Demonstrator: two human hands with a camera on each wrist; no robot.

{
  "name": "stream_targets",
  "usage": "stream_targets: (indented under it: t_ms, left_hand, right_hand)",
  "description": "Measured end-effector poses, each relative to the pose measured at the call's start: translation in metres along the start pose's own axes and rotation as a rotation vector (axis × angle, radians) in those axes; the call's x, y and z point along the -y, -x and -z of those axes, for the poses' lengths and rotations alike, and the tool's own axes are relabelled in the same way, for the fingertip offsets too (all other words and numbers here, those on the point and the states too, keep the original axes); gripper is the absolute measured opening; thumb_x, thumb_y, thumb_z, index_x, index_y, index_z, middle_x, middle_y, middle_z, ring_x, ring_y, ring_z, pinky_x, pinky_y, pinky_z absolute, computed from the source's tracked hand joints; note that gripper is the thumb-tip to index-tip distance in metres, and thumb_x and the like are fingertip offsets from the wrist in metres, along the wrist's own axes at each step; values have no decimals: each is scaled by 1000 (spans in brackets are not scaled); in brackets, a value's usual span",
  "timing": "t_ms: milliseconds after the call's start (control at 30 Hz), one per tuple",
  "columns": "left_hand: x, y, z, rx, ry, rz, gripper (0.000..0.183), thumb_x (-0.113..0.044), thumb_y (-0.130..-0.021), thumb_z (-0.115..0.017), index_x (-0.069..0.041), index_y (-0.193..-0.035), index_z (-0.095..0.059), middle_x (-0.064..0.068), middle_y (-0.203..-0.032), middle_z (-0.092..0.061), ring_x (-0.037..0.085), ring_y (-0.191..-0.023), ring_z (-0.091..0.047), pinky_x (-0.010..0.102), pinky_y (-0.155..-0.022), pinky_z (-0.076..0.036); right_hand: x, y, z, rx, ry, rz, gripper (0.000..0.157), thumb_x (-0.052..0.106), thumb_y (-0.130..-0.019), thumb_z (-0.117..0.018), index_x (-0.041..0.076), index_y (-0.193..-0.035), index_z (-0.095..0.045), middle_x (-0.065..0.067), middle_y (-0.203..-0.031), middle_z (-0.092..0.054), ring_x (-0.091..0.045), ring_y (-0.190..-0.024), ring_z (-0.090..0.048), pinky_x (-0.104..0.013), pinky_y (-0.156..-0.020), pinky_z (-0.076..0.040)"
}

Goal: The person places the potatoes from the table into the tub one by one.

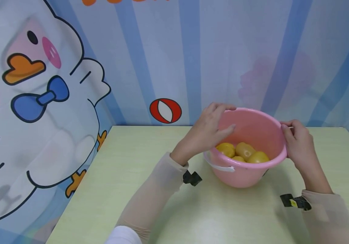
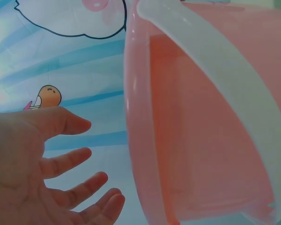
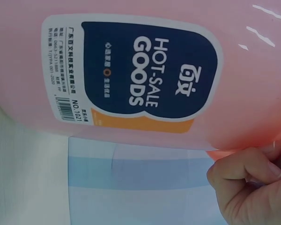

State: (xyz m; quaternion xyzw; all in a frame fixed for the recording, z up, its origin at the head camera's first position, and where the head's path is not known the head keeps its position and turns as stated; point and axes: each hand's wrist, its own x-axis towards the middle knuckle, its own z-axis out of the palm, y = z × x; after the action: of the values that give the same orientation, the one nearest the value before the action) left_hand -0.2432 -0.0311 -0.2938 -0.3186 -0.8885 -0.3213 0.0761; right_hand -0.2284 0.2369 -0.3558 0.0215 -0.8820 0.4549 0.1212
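A pink plastic bucket [image 1: 238, 176] stands on the table, a white handle [image 1: 220, 166] hanging down at its front left. Inside lie several yellow, rounded fruits [image 1: 258, 157], one of them paler and more tan. My left hand [image 1: 206, 130] is at the bucket's left rim with fingers spread and gently bent; the left wrist view shows a gap between its fingertips and the rim [image 2: 139, 112]. On the right side, my right hand [image 1: 299, 144] pinches the rim between thumb and curled fingers. A dark blue label [image 3: 150, 70] shows on the bucket's wall in the right wrist view.
The pale yellow table [image 1: 125, 176] ends at the back against a blue striped backdrop [image 1: 211, 51] with a printed red-and-white ball. To the left is a large printed white bird [image 1: 55, 135]. A black strapped piece sits at each wrist.
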Motion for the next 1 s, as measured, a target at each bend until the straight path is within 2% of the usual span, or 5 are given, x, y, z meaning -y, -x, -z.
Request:
stream_targets:
  t_ms: [367,600,700,900,1000]
  left_hand:
    - [10,4,2,-10,1,38,46,-34,-99,-61,-16,-141,-51,3,-141,-45,16,-128,-40,36,-101,-44]
    - [12,5,2,-18,24,52,48,-32,-98,-64,-14,-141,-52,5,-142,-46,19,-128,-42,39,-97,-49]
    - [13,5,2,-13,25,66,48,-33,-98,-63,-15,-141,-51,4,-142,-46,19,-127,-42,38,-96,-50]
    - [17,7,3,-15,15,82,51,-39,-99,-61,-15,-143,-49,4,-143,-45,19,-126,-43,38,-94,-51]
    - [22,9,4,-26,12,94,54,-41,-98,-61,-16,-144,-48,2,-143,-45,17,-126,-42,39,-94,-51]
  right_hand:
    - [-3,-3,-1,16,-20,6,53,33,-109,-32,-10,-138,-42,-30,-108,-55,-11,-66,-61,-29,-50,-55]
    - [-10,-2,6,110,-174,11,54,33,-109,-28,-11,-141,-30,-35,-115,-52,-17,-63,-68,-35,-52,-57]
    - [-14,-4,9,144,-210,10,54,34,-109,-29,-9,-141,-27,-29,-114,-54,-19,-64,-69,-37,-53,-58]
    - [-23,-10,17,229,-388,-62,22,35,-108,-39,23,-125,-41,2,-88,-64,-17,-55,-65,-31,-49,-55]
    - [-25,-12,21,290,-489,-109,15,36,-106,-43,29,-120,-42,1,-83,-64,-16,-51,-58,-28,-48,-52]
